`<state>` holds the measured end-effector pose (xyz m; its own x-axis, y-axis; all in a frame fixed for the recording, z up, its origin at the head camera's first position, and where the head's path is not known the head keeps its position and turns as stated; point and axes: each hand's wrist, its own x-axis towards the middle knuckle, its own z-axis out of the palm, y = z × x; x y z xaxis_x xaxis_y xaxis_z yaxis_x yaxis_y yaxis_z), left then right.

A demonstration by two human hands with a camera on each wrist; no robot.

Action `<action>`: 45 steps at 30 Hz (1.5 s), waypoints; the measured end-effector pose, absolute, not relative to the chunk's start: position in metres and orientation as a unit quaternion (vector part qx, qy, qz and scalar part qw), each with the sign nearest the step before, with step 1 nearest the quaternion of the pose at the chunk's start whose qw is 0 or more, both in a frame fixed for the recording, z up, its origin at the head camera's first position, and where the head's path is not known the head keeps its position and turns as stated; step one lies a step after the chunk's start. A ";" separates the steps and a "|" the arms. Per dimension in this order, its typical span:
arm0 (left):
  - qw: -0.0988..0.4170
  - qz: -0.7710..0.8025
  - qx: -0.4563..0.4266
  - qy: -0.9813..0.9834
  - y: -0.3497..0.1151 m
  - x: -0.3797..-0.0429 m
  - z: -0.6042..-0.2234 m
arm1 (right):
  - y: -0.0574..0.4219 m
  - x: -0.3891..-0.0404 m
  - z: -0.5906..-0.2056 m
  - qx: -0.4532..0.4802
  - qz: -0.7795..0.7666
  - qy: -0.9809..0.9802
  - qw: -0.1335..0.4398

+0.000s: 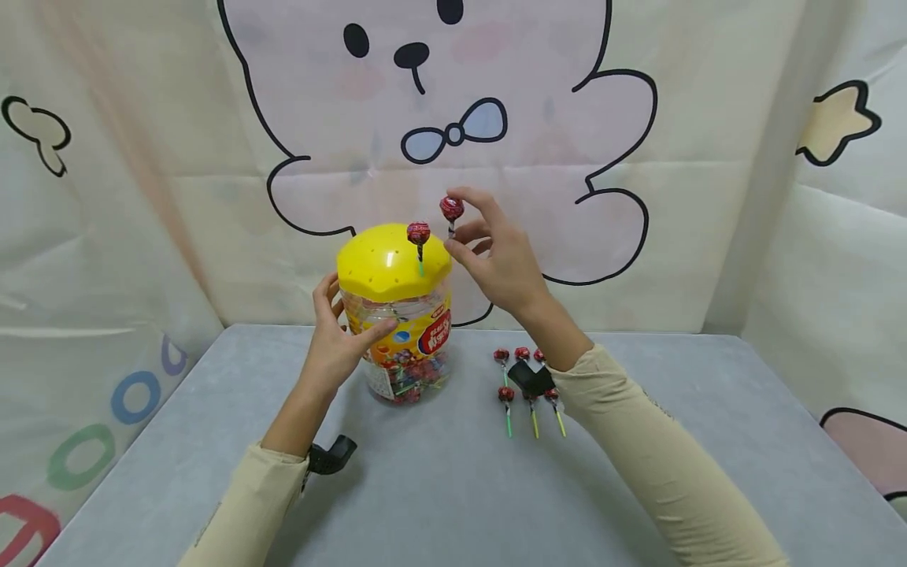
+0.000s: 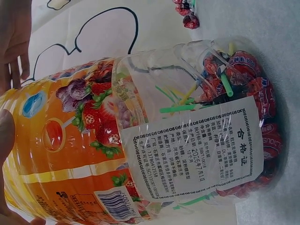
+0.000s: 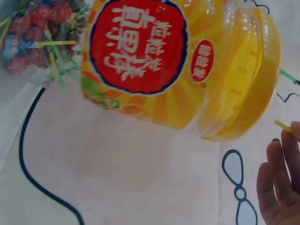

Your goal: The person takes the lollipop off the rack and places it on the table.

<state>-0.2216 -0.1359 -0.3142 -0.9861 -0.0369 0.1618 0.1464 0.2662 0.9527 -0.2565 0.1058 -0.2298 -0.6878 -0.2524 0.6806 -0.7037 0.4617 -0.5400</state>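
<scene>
A clear plastic jar with a bright fruit label and a yellow lid stands on the table. Many wrapped lollipops fill its bottom. My left hand grips the jar's left side, thumb across the front and fingers behind. In the lid, one red-wrapped lollipop stands upright on a green stick. My right hand, just right of the lid, pinches another red lollipop. In the right wrist view this lollipop's pale yellow stick sticks out from the fingers, apart from the lid.
Several red lollipops lie in two rows on the grey table, right of the jar and partly behind the right forearm. A fabric backdrop with a cartoon bear hangs behind the table. Black straps sit at both wrists.
</scene>
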 end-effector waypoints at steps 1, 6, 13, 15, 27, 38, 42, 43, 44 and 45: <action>0.076 -0.605 -0.033 -0.792 -0.137 -0.221 -0.314 | 0.107 -0.256 -0.232 0.293 0.429 -0.814 0.261; 0.073 -0.607 -0.033 -0.791 -0.138 -0.219 -0.315 | 0.116 -0.252 -0.243 0.277 0.434 -0.821 0.245; 0.067 -0.614 -0.036 -0.786 -0.138 -0.221 -0.315 | 0.130 -0.240 -0.251 0.262 0.446 -0.825 0.228; 0.067 -0.614 -0.035 -0.786 -0.139 -0.221 -0.315 | 0.131 -0.237 -0.252 0.262 0.450 -0.824 0.224; 0.069 -0.611 -0.036 -0.788 -0.137 -0.220 -0.317 | 0.145 -0.224 -0.266 0.254 0.466 -0.821 0.209; 0.079 -0.610 -0.045 -0.787 -0.139 -0.222 -0.313 | 0.170 -0.207 -0.282 0.226 0.453 -0.840 0.195; 0.077 -0.610 -0.047 -0.787 -0.138 -0.223 -0.313 | 0.181 -0.202 -0.289 0.210 0.449 -0.849 0.181; 0.077 -0.611 -0.048 -0.787 -0.138 -0.223 -0.314 | 0.184 -0.200 -0.291 0.205 0.449 -0.852 0.177; 0.077 -0.611 -0.048 -0.786 -0.138 -0.223 -0.314 | 0.187 -0.199 -0.292 0.200 0.450 -0.853 0.173; 0.077 -0.611 -0.049 -0.786 -0.138 -0.223 -0.314 | 0.190 -0.197 -0.294 0.195 0.450 -0.855 0.170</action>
